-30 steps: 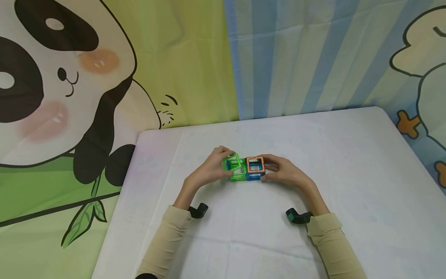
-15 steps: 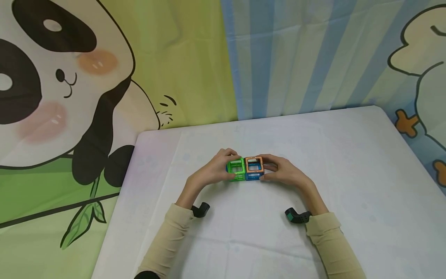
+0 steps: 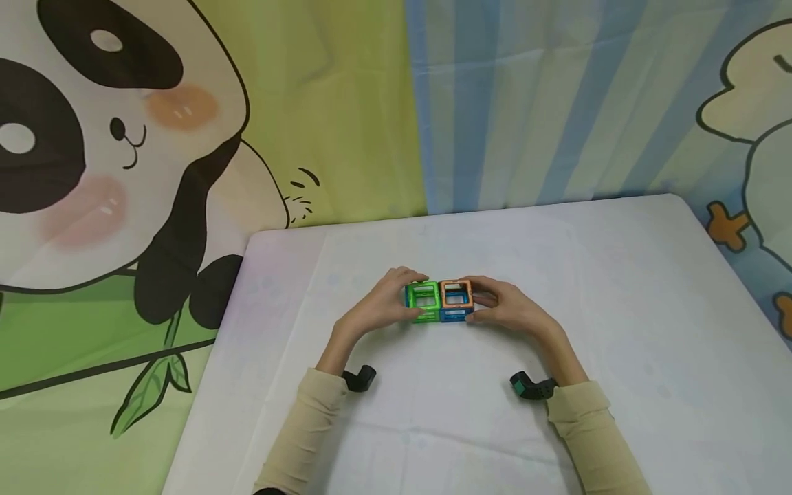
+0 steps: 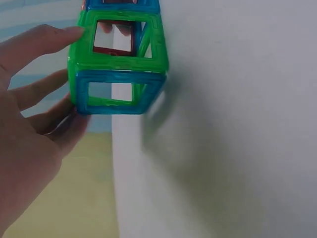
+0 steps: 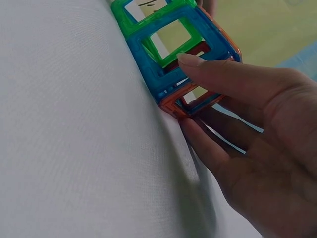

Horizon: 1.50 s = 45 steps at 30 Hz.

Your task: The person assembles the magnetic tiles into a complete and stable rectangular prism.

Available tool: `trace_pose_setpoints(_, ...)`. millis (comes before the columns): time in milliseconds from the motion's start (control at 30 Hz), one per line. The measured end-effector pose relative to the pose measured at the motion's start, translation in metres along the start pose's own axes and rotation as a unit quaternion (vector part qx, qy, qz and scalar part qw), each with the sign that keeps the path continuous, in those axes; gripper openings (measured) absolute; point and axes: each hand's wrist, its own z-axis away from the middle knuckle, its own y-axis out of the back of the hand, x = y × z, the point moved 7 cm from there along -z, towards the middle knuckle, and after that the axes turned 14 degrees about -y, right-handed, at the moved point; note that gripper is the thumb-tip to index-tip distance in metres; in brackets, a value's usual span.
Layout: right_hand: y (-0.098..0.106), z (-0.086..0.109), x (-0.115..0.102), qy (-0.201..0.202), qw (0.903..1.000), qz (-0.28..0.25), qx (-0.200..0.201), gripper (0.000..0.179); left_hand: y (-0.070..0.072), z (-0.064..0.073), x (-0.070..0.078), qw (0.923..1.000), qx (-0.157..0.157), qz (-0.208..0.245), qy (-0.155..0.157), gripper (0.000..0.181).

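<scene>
Two cubes made of see-through magnetic tiles stand side by side on the table, their facing sides together. The left one is a green cube (image 3: pixel 425 317) with a blue outer side, which shows as a blue tile (image 4: pixel 121 108) in the left wrist view. The right one is an orange-and-blue cube (image 3: pixel 456 317). My left hand (image 3: pixel 385 300) holds the green cube between thumb in front and fingers behind. My right hand (image 3: pixel 510 304) grips the orange-and-blue cube likewise; in the right wrist view its thumb lies on a blue tile (image 5: pixel 148 47).
A white cloth covers the table (image 3: pixel 433 426). Behind it hangs a printed curtain (image 3: pixel 346 103) with a panda and stripes. Each wrist carries a black camera mount, such as the left camera mount (image 3: pixel 360 378) and the right camera mount (image 3: pixel 532 386).
The green tile that was tilted in my left hand now lies flat on top of the green cube. My right hand has kept its place at the orange-and-blue cube.
</scene>
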Motion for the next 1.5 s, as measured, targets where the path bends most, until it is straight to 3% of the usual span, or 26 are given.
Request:
trace_pose_setpoints(267, 0.006, 0.003, 0.002, -0.006, 0.9998, 0.017, 0.002, 0.077, -0.018, 0.007, -0.029, 0.9934, 0.047, 0.095, 0.045, 0.079)
trace_pose_setpoints(467, 0.013, 0.003, 0.007, -0.005, 0.9997, 0.024, 0.002, 0.078, -0.026, 0.006, -0.038, 0.9861, 0.068, 0.146, 0.039, 0.075)
trace_pose_setpoints(800, 0.024, 0.003, 0.012, -0.002, 0.9993, 0.035, 0.01, 0.077, -0.03, -0.005, -0.038, 0.9858, 0.068, 0.15, 0.034, 0.073)
trace_pose_setpoints(1233, 0.04, -0.018, 0.009, -0.019, 0.9991, 0.035, 0.013, 0.077, -0.02, -0.027, -0.05, 0.9863, 0.077, 0.141, 0.037, 0.072)
trace_pose_setpoints(1400, 0.039, -0.02, 0.01, -0.01, 0.9994, 0.031, 0.009, 0.082, -0.021, -0.028, -0.052, 0.9849, 0.073, 0.152, 0.036, 0.076)
trace_pose_setpoints(1500, 0.038, -0.015, 0.008, 0.005, 0.9982, 0.049, 0.033, 0.089, -0.021, -0.025, -0.05, 0.9833, 0.075, 0.161, 0.04, 0.082)
